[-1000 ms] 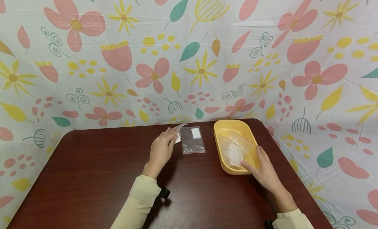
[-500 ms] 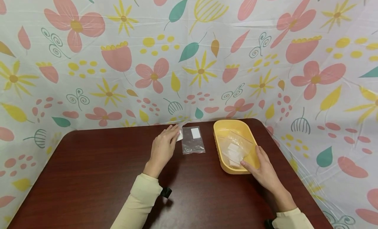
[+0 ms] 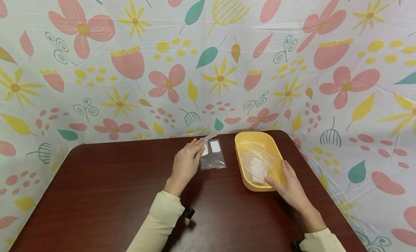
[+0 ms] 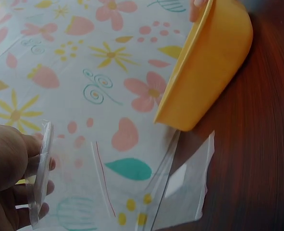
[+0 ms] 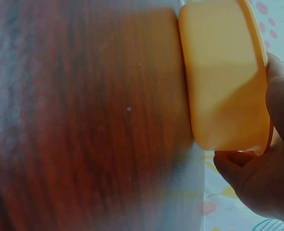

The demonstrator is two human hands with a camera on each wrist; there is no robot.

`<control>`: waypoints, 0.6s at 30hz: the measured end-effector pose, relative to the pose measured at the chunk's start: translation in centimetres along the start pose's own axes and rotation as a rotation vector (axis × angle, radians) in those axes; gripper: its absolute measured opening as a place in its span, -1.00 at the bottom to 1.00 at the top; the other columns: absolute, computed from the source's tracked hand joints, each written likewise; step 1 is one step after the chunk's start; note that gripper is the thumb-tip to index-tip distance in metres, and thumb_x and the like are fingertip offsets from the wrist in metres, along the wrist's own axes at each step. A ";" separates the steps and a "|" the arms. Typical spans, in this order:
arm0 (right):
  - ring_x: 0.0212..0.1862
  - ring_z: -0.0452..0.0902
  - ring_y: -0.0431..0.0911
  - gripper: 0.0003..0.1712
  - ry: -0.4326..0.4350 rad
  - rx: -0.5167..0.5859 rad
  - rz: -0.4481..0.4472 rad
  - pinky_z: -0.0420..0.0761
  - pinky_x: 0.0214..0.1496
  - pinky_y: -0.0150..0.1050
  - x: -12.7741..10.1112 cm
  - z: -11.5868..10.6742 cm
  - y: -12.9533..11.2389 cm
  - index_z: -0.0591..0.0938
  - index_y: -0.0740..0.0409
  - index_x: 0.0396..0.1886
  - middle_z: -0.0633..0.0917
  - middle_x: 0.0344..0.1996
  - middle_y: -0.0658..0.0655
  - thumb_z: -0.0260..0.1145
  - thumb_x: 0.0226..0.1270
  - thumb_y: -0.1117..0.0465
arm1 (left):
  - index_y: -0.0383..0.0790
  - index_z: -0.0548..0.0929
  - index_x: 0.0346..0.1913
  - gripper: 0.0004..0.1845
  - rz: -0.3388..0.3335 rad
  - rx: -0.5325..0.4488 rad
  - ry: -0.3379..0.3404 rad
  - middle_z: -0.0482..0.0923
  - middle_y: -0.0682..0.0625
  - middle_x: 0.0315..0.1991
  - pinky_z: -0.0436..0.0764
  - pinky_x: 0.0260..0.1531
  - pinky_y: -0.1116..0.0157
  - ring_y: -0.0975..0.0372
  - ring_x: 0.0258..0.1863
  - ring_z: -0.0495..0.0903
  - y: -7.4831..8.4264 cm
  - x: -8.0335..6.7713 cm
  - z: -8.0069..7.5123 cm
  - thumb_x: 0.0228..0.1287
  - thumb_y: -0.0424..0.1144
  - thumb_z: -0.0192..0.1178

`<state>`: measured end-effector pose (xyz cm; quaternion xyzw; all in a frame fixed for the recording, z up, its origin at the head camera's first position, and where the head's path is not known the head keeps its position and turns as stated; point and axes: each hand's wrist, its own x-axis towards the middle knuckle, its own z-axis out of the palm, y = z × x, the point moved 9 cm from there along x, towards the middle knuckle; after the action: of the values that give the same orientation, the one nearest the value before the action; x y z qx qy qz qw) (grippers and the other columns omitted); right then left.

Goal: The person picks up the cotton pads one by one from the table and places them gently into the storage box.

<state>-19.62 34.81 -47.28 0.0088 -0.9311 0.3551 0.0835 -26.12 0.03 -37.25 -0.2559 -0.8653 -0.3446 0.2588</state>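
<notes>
A clear zip bag (image 3: 210,137) is pinched between the thumb and fingers of my left hand (image 3: 186,164). In the left wrist view, this bag (image 4: 42,168) spreads out from the hand with a red zip line. It hangs over the left part of a second clear zip bag (image 3: 212,160), which lies flat on the table and has a white label patch. At the right, my right hand (image 3: 292,190) holds the near right corner of a yellow plastic basket (image 3: 239,161) by its rim. Several clear bags (image 3: 259,169) with white patches lie heaped inside.
The dark wood table (image 3: 107,194) reaches back to a flowered cloth (image 3: 169,39), which also hangs along the sides. Each wrist wears a black camera mount (image 3: 188,212).
My left hand has moved to the right with the zip bag, bringing it over the bag lying on the table. The right hand and basket stay in place.
</notes>
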 end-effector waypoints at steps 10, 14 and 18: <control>0.50 -0.12 0.45 0.22 -0.010 -0.004 0.016 0.05 0.39 0.42 0.0 0.0 0.1 -0.12 0.43 0.58 -0.07 0.53 0.52 0.39 0.34 -0.15 | -0.18 0.67 0.23 -0.65 0.041 -0.047 -0.019 0.62 -0.07 0.19 0.52 0.22 0.06 0.02 0.21 0.58 2.4 0.7 2.0 0.45 -0.26 0.24; 0.50 -0.12 0.44 0.22 -0.010 -0.002 0.019 0.05 0.39 0.42 0.0 0.0 0.1 -0.12 0.42 0.58 -0.08 0.53 0.51 0.40 0.34 -0.15 | -0.15 0.66 0.25 -0.65 0.048 -0.055 -0.045 0.61 -0.06 0.21 0.50 0.24 0.08 0.08 0.25 0.55 3.5 0.9 2.9 0.48 -0.23 0.21; 0.50 -0.11 0.45 0.22 -0.004 0.000 0.015 0.06 0.39 0.42 0.0 0.0 0.1 -0.11 0.43 0.58 -0.07 0.53 0.52 0.40 0.34 -0.14 | -0.13 0.65 0.26 -0.65 0.045 -0.058 -0.074 0.59 -0.02 0.23 0.48 0.26 0.11 0.13 0.28 0.51 4.5 1.1 3.9 0.50 -0.19 0.17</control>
<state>-19.61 34.87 -47.34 0.0027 -0.9313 0.3557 0.0791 -25.17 6.01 -36.96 -0.2952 -0.8580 -0.3540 0.2266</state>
